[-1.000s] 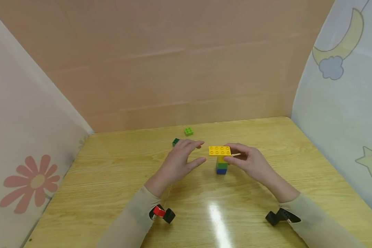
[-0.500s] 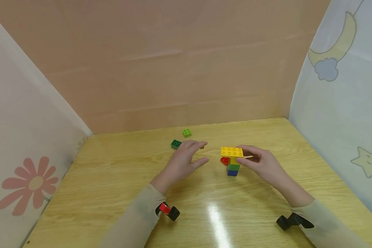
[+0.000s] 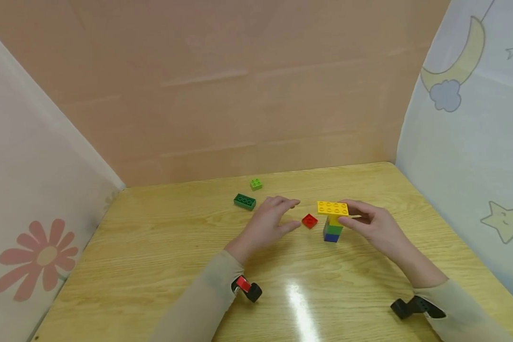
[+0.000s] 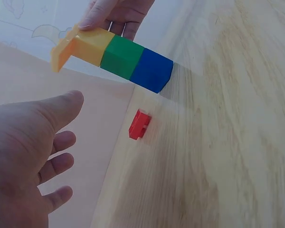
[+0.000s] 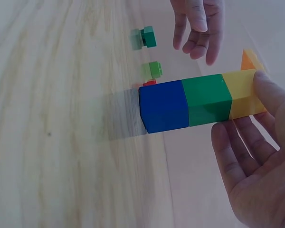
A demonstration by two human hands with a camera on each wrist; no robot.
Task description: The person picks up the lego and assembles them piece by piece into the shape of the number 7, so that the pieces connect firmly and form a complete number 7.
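Note:
My right hand (image 3: pixel 380 232) pinches the upper part of a brick tower between thumb and fingers. The tower stands upright, blue brick (image 5: pixel 164 107) at the bottom, green brick (image 5: pixel 208 99) above it, then a yellow brick (image 4: pixel 92 45), capped by a wide yellow plate (image 3: pixel 332 208) that overhangs to the left. My left hand (image 3: pixel 267 228) is held over the table left of the tower, fingers apart and nothing in them. Between the two, a small red brick (image 3: pixel 309 221) lies on the wood just beyond the left fingertips.
A dark green brick (image 3: pixel 245 202) lies behind and left of my left hand, its hollow-looking side up. Farther back is a light green brick (image 3: pixel 256 184), studs up. The wooden table (image 3: pixel 162 266) ends at a brown back wall, with patterned cloth at both sides.
My right hand and the tower have shifted right, which uncovers the red brick. My left hand has also moved right, so the dark green brick shows whole. The head view has turned slightly.

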